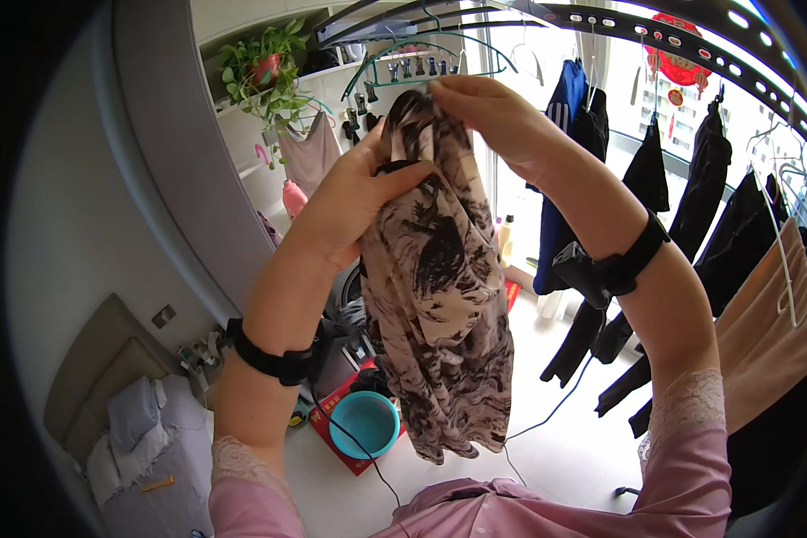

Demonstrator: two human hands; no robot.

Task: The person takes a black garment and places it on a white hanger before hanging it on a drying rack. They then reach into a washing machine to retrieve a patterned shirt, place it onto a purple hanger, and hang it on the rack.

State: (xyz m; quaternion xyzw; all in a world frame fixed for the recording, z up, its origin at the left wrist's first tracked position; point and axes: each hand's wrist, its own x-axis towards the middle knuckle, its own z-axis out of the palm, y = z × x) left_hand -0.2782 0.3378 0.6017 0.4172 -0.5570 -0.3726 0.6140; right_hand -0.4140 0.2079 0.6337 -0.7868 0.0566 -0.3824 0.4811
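A patterned garment [444,289] in beige, pink and black hangs down in front of me from both hands. My left hand [360,195] grips its upper left part, thumb across a dark edge of the fabric. My right hand [484,118] pinches the top of the cloth between thumb and fingers. Just behind and above the garment hangs a green clothes hanger [437,82] with several small clips. The garment's exact kind cannot be told.
Black trousers [703,168], a blue garment with white stripes [555,222] and a peach towel [773,323] hang at the right from a metal rack [686,44]. A turquoise basin [364,425] stands on the floor. A potted plant [267,69] sits on a shelf; thin cables cross the floor.
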